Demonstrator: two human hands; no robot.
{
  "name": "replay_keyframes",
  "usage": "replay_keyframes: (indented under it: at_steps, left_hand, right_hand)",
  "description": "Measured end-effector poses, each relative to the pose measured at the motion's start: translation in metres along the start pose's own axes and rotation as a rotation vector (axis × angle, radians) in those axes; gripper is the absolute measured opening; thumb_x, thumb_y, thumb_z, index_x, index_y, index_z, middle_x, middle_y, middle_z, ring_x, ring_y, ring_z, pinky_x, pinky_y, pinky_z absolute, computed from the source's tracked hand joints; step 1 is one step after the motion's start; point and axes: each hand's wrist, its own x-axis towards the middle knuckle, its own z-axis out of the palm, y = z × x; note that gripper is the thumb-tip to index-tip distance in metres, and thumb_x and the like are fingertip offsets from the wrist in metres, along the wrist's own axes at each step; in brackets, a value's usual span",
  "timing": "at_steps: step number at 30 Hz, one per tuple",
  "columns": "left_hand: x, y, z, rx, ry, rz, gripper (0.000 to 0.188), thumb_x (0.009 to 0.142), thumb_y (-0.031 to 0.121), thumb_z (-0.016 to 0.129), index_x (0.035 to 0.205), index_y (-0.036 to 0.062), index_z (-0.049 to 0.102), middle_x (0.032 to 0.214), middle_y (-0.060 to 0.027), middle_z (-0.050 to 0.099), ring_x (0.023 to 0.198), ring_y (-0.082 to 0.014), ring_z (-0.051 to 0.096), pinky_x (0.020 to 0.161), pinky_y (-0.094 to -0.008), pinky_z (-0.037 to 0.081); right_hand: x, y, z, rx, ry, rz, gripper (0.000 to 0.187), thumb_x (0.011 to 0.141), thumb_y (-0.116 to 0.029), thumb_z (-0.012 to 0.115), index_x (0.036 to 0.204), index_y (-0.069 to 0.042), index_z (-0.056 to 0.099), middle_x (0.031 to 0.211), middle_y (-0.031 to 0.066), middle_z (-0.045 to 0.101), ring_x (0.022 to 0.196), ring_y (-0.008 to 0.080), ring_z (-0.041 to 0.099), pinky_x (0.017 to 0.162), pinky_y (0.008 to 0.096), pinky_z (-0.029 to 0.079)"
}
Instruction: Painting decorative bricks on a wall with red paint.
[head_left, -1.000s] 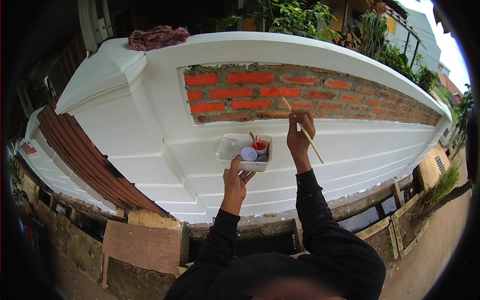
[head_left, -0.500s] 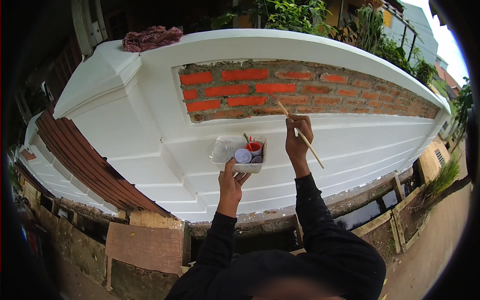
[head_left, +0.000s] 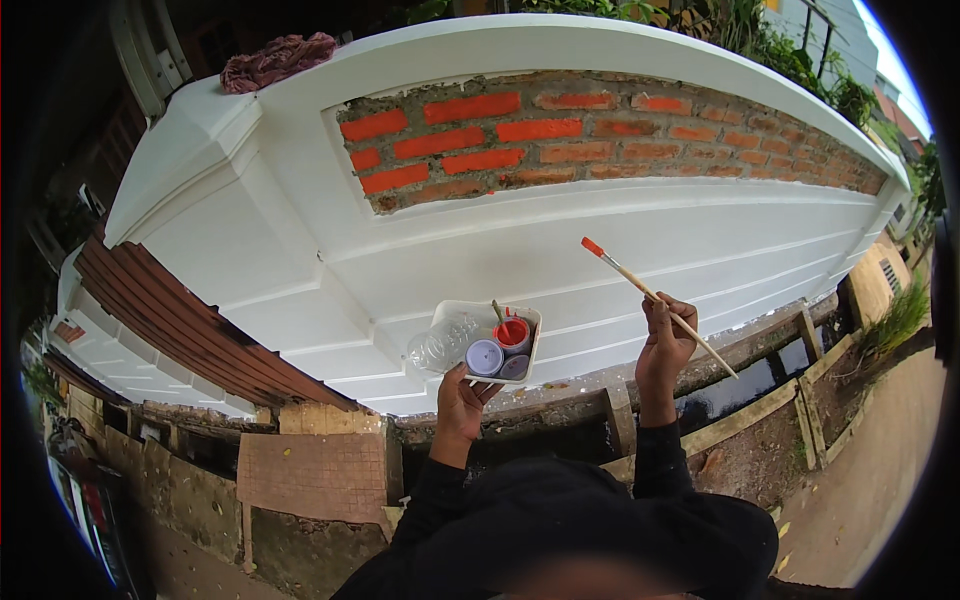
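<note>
My left hand (head_left: 463, 407) grips the near edge of a white plastic tub (head_left: 533, 350). Inside it are an open pot of red-orange paint (head_left: 512, 333) with a second brush (head_left: 498, 314) leaning in it, a lidded paint pot (head_left: 485, 357), another small pot (head_left: 514, 367) and a clear plastic cup (head_left: 444, 342). My right hand (head_left: 667, 345) pinches the wooden handle of a paintbrush (head_left: 632, 278); its bristles are coated red-orange and point up and left, away from the wall. Beyond, a brick panel (head_left: 620, 128) has several bricks at its left painted bright orange-red.
White wall (head_left: 450, 240) surrounds the panel, with a crumpled maroon cloth (head_left: 277, 62) on top. Brown metal sheeting (head_left: 200, 315) stands at left. A water-filled ditch (head_left: 740, 392) runs along the wall's foot, edged by a low concrete kerb (head_left: 735, 437). Plants (head_left: 790, 65) grow behind.
My right hand has drawn the paintbrush back from the bricks, down and to the right. The tub in my left hand sits slightly lower and is tipped more toward me. The view has shifted downward.
</note>
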Motion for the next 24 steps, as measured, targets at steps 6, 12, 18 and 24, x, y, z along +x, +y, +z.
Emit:
replay_keyframes:
  at_steps: [6, 12, 18, 24]
  left_hand:
    - [-0.032, -0.015, -0.033, 0.006, -0.033, -0.119, 0.044, 0.094, 0.030, 0.061, 0.130, 0.0064, 0.055, 0.124, -0.0079, 0.067, 0.110, -0.0259, 0.069, 0.093, -0.0461, 0.059]
    - [-0.046, -0.017, -0.038, 0.016, -0.022, -0.163, 0.046, 0.092, 0.028, 0.065, 0.132, 0.0072, 0.056, 0.124, -0.0064, 0.067, 0.114, -0.0234, 0.066, 0.095, -0.0445, 0.058]
    - [-0.060, -0.014, -0.036, 0.029, -0.005, -0.201, 0.043, 0.090, 0.028, 0.066, 0.126, 0.0061, 0.060, 0.122, -0.0060, 0.067, 0.110, -0.0215, 0.066, 0.094, -0.0380, 0.053]
    - [-0.074, -0.009, -0.039, 0.016, -0.002, -0.161, 0.043, 0.088, 0.027, 0.066, 0.124, 0.0043, 0.062, 0.122, -0.0077, 0.067, 0.113, -0.0231, 0.064, 0.100, -0.0405, 0.050]
  right_hand:
    - [-0.001, -0.011, -0.012, -0.090, 0.092, -0.017, 0.011, 0.098, -0.002, 0.064, 0.098, -0.004, 0.053, 0.103, 0.0149, 0.068, 0.100, 0.0221, 0.070, 0.092, 0.0338, 0.060]
    - [0.040, 0.018, 0.038, -0.184, 0.081, -0.174, 0.011, 0.098, -0.004, 0.065, 0.105, 0.000, 0.057, 0.104, 0.0148, 0.068, 0.099, 0.0208, 0.069, 0.092, 0.0310, 0.058]
    - [0.101, 0.059, 0.083, -0.398, 0.061, -0.407, 0.009, 0.096, -0.003, 0.067, 0.104, -0.001, 0.070, 0.101, 0.0067, 0.071, 0.088, 0.0103, 0.066, 0.070, 0.0237, 0.052]
    - [0.114, 0.084, 0.103, -0.515, 0.049, -0.516, 0.011, 0.092, 0.001, 0.069, 0.102, -0.001, 0.071, 0.102, 0.0119, 0.072, 0.091, 0.0211, 0.072, 0.072, 0.0297, 0.057]
